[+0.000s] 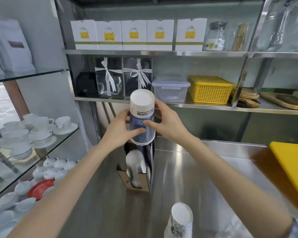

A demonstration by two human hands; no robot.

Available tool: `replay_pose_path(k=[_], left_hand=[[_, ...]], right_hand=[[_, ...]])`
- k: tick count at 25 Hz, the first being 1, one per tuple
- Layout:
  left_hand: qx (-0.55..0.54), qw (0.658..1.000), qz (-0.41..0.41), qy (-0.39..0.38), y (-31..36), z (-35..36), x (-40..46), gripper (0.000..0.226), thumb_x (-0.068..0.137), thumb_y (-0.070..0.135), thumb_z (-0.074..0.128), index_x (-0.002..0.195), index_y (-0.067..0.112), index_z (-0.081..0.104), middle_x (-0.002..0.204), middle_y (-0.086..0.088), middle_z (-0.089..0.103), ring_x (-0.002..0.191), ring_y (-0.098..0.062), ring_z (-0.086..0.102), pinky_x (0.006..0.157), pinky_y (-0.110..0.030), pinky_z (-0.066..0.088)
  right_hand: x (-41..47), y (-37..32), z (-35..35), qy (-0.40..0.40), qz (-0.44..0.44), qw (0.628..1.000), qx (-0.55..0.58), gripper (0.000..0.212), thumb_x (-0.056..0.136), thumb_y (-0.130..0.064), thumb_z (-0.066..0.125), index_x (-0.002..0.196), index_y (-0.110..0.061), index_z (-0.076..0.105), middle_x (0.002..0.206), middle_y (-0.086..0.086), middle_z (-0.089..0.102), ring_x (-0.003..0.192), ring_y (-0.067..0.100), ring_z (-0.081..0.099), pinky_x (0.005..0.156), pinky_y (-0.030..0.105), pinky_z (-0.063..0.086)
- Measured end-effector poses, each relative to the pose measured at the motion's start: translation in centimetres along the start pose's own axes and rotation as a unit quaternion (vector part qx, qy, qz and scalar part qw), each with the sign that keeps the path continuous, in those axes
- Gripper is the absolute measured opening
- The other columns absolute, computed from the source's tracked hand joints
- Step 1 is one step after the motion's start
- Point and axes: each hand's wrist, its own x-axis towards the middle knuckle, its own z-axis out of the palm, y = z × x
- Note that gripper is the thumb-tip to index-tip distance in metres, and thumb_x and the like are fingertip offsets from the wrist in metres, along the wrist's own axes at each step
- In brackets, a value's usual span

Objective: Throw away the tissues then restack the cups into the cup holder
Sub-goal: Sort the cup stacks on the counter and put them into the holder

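I've got both hands, left hand (pixel 118 130) and right hand (pixel 167 121), fingers wrapped round the upside-down blue cup (pixel 142 117), right above the cup holder (pixel 143 162).

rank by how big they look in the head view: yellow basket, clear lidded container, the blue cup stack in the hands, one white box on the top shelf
1. yellow basket
2. blue cup stack, though nearness to the camera inflates it
3. clear lidded container and white box: too alike to rank

Five white boxes (pixel 138 34), two hands (pixel 118 129), perhaps two cup stacks (pixel 141 115).
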Motion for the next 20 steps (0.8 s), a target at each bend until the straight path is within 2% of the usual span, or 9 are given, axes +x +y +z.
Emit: replay_pose_path(k=[4, 9, 14, 16, 20], left_hand=[[-0.012, 1.0, 0.001, -0.023, -2.6, 0.0, 3.0, 0.074, 0.065, 0.044, 0.073, 0.126, 0.018, 0.04, 0.127, -0.006, 0.054, 0.103, -0.019, 0.057, 0.08, -0.03, 0.043], [-0.005, 0.999, -0.016, -0.045, -6.0, 2.2, 4.9, 0.071, 0.066, 0.043, 0.073, 0.124, 0.016, 0.041, 0.121, -0.009, 0.057, 0.102, -0.025, 0.056, 0.082, -0.035, 0.046], [-0.03, 0.994, -0.05, -0.093, -8.8, 5.1, 4.5, 0.071, 0.065, 0.04, 0.075, 0.123, 0.016, 0.041, 0.126, -0.008, 0.055, 0.11, -0.025, 0.054, 0.092, -0.044, 0.046], [-0.03, 0.99, -0.064, -0.118, -9.7, 6.1, 4.1, 0.073, 0.065, 0.039, 0.075, 0.125, 0.016, 0.04, 0.127, -0.008, 0.054, 0.113, -0.026, 0.053, 0.094, -0.047, 0.045], [-0.043, 0.982, -0.077, -0.167, -10.8, 7.0, 3.4, 0.071, 0.069, 0.031, 0.074, 0.128, 0.015, 0.037, 0.132, -0.008, 0.052, 0.118, -0.025, 0.051, 0.098, -0.045, 0.043]], right_hand=[[3.0, 1.3, 1.8, 0.007, 0.008, 1.0, -0.011, 0.068, 0.074, -0.019, 0.07, 0.133, -0.016, 0.036, 0.132, 0.007, 0.053, 0.118, 0.02, 0.05, 0.103, 0.041, 0.042], [5.0, 4.4, 4.0, -0.012, 0.04, 0.999, -0.017, 0.067, 0.074, -0.019, 0.07, 0.132, -0.02, 0.036, 0.131, 0.005, 0.054, 0.117, 0.018, 0.051, 0.101, 0.037, 0.043], [4.5, 7.8, 6.4, -0.042, 0.08, 0.996, -0.026, 0.066, 0.075, -0.021, 0.069, 0.131, -0.022, 0.035, 0.129, 0.001, 0.053, 0.108, 0.008, 0.048, 0.092, 0.024, 0.04], [3.8, 9.0, 7.3, -0.056, 0.1, 0.993, -0.019, 0.065, 0.074, -0.02, 0.069, 0.13, -0.022, 0.035, 0.128, 0.0, 0.053, 0.105, 0.004, 0.046, 0.093, 0.023, 0.04], [3.2, 10.3, 8.3, -0.083, 0.121, 0.989, -0.026, 0.063, 0.074, -0.018, 0.069, 0.128, -0.019, 0.037, 0.129, 0.001, 0.053, 0.114, 0.011, 0.049, 0.095, 0.021, 0.037]])
